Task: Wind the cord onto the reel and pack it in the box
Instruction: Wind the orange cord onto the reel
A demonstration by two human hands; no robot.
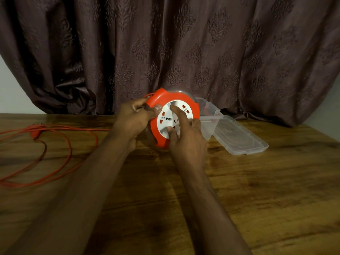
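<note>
Upright orange reel [175, 117], white socket face, cord [60, 142] loose

Orange-white reel [176, 117], orange cord [68, 150], brown damask curtain [184, 52].

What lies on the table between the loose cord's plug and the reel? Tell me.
In the head view, bare wooden table, crossed by orange cord running from the plug to the reel.
</note>
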